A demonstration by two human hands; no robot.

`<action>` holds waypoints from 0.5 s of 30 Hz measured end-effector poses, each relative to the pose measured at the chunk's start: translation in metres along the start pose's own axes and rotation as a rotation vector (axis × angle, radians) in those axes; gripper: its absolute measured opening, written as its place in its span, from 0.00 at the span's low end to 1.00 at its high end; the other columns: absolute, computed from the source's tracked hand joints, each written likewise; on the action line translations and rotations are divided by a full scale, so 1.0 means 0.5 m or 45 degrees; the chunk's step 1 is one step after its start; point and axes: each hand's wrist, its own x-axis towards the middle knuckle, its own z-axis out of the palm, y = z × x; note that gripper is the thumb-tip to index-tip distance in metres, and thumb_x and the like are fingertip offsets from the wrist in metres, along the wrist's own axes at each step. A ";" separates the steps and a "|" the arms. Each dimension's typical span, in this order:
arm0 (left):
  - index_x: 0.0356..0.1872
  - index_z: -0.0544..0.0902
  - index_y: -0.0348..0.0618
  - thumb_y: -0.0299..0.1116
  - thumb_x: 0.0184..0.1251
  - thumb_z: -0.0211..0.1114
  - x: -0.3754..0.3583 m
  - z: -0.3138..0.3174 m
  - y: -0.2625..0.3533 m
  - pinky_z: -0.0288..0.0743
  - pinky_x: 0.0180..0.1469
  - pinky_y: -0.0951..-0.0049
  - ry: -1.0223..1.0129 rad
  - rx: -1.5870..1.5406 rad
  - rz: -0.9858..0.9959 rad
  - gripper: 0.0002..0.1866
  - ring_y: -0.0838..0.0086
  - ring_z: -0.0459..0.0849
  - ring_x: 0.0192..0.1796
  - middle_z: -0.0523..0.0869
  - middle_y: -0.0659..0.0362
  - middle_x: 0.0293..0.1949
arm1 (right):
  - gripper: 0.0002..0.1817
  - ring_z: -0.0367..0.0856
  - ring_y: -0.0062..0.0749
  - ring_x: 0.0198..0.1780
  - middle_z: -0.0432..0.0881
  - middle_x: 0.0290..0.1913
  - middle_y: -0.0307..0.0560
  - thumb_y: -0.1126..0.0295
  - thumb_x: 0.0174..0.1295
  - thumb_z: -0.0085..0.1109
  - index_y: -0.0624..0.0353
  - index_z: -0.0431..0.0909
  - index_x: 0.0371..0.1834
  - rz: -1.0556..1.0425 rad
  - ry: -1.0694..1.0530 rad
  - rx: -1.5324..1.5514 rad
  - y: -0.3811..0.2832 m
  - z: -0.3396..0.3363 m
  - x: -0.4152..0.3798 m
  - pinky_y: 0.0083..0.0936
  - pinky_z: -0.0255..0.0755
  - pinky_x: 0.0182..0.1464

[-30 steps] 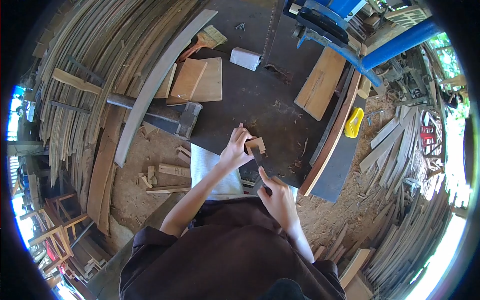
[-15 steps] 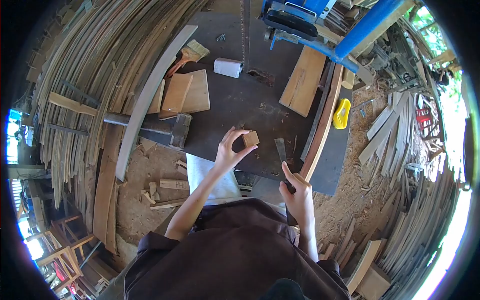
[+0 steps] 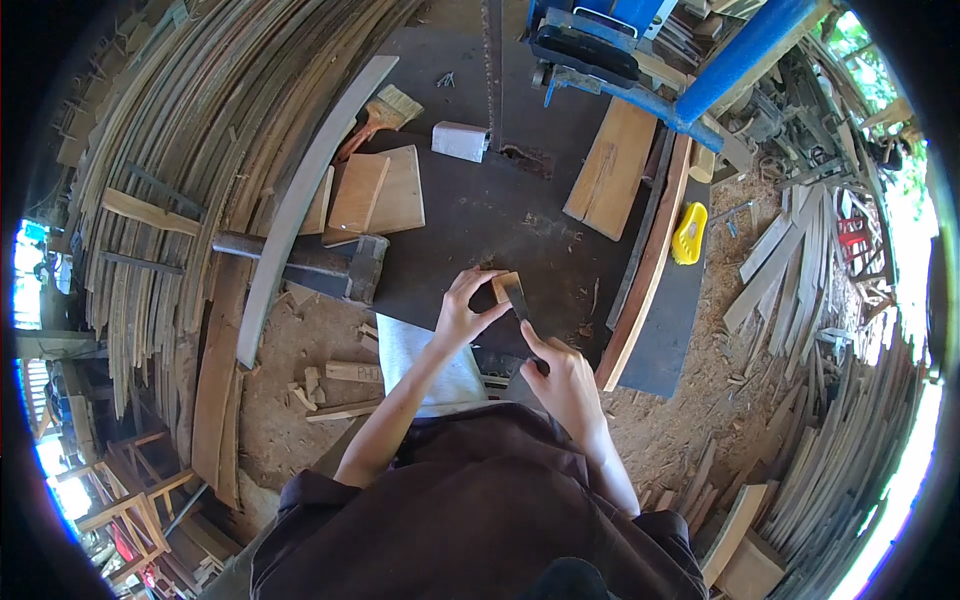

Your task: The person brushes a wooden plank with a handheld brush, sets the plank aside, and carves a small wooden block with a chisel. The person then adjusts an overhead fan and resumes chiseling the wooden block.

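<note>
Between the thumb and fingers of my left hand (image 3: 463,313) is a small wooden block (image 3: 501,290), held at the near part of the dark tabletop (image 3: 480,212). My right hand (image 3: 564,378) is closed around the handle of a chisel (image 3: 517,301), its index finger stretched along the blade. The flat blade lies over the right side of the block and appears to touch it. Most of the chisel's handle is hidden in my palm.
A hammer (image 3: 362,268) lies at the left, near wooden boards (image 3: 395,190) and a paintbrush (image 3: 385,118). An upright saw blade (image 3: 493,75) stands beside a white block (image 3: 460,141). Rightward are a plank (image 3: 613,170), a long wooden rail (image 3: 648,275) and a yellow object (image 3: 689,233).
My right hand has moved left and slightly up, bringing the chisel blade from beside the block onto it. My left hand still holds the block in about the same place.
</note>
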 end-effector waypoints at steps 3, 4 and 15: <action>0.52 0.84 0.41 0.29 0.50 0.78 0.003 -0.002 0.006 0.74 0.65 0.56 0.007 -0.017 0.017 0.24 0.53 0.83 0.57 0.87 0.53 0.52 | 0.29 0.82 0.54 0.32 0.79 0.32 0.59 0.78 0.57 0.61 0.58 0.77 0.65 0.009 -0.012 -0.064 -0.014 0.002 0.004 0.41 0.74 0.37; 0.52 0.84 0.41 0.29 0.50 0.78 0.001 -0.003 0.004 0.74 0.65 0.56 0.009 -0.014 0.012 0.24 0.53 0.83 0.57 0.87 0.53 0.52 | 0.29 0.82 0.54 0.32 0.79 0.32 0.59 0.78 0.57 0.61 0.58 0.77 0.65 0.007 -0.017 -0.061 -0.016 0.003 -0.005 0.41 0.74 0.37; 0.54 0.82 0.41 0.28 0.50 0.78 0.000 0.002 -0.016 0.71 0.69 0.55 0.008 -0.035 0.067 0.26 0.51 0.82 0.58 0.87 0.52 0.52 | 0.28 0.82 0.53 0.31 0.79 0.31 0.57 0.75 0.57 0.62 0.57 0.77 0.66 0.025 -0.047 -0.082 -0.022 -0.001 -0.015 0.42 0.75 0.35</action>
